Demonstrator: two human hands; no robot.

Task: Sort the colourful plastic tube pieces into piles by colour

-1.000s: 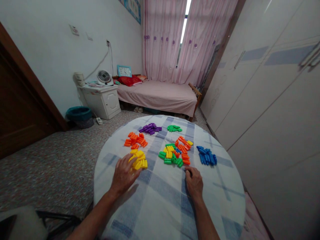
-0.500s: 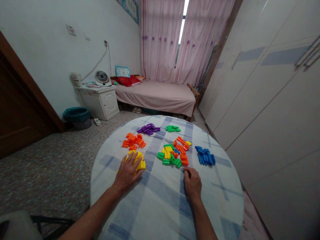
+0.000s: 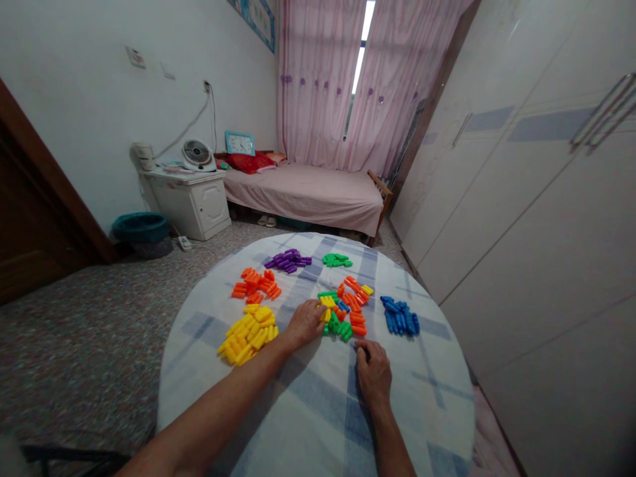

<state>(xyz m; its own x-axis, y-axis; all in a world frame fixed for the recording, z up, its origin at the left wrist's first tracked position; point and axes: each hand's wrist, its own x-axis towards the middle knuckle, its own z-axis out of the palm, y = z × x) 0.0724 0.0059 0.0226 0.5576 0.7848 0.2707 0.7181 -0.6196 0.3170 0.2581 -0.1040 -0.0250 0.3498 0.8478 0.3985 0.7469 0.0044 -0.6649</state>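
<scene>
My left hand reaches into a mixed pile of small plastic tube-shaped pieces, its fingers closed round yellow pieces at the pile's left side. Green pieces and orange pieces lie beside them. My right hand rests curled on the table just below this pile, with nothing visible in it. A heap of yellow pieces lies left of my left wrist. Farther off are orange pieces, purple pieces and a small green group. Blue pieces lie to the right.
The round table has a blue-and-white checked cloth. Beyond it stand a bed and a white cabinet with a fan on top. A teal bin is on the floor at left; a wardrobe lines the right.
My left hand has moved right from the yellow heap to the yellow pieces in the mixed pile. The yellow heap is now uncovered. My right hand stays curled on the table.
</scene>
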